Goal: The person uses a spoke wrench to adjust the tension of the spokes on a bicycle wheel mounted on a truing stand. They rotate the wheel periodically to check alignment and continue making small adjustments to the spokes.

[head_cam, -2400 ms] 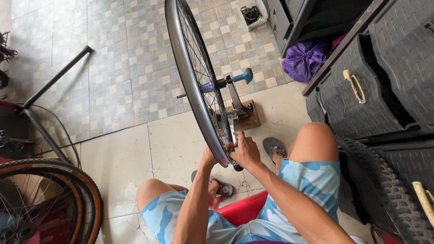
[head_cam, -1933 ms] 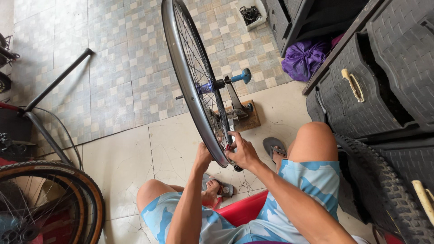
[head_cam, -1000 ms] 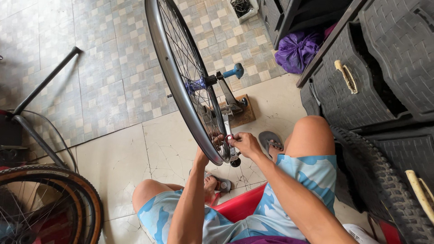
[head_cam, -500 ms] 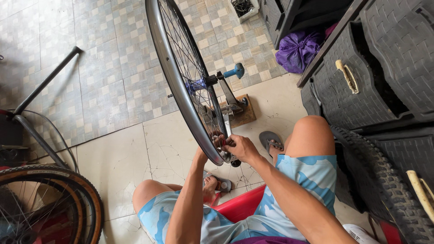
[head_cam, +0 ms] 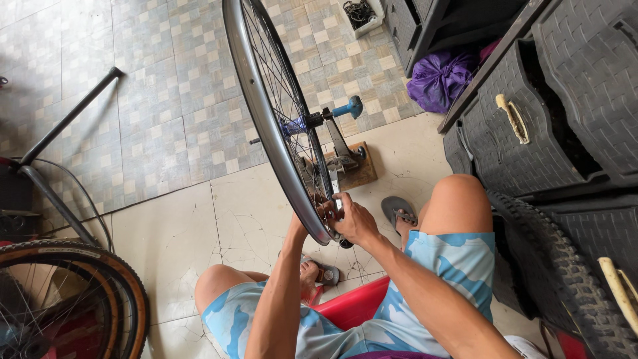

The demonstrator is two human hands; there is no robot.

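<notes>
Basically truing in hand — right hand (head_cam: 355,219) pinches a spoke by the rim (head_cam: 266,126), left hand (head_cam: 297,229) steadies rim, grip unclear; next calls for small turns.

Standing upright at centre in a truing stand (head_cam: 342,163) on the floor (head_cam: 173,226): wheel (head_cam: 276,126). Gripping its rim at 6 o'clock: both hands, left hand (head_cam: 297,229) just left of right hand (head_cam: 355,219). Leaning at 8 o'clock: another wheel (head_cam: 73,299). Sitting at 3 o'clock: drawers (head_cam: 531,126).

Tiled workshop floor around me.
Patterned tiles (head_cam: 166,100) meet plain cracked ones; dark woven drawers (head_cam: 531,133) stand to my right.
</notes>
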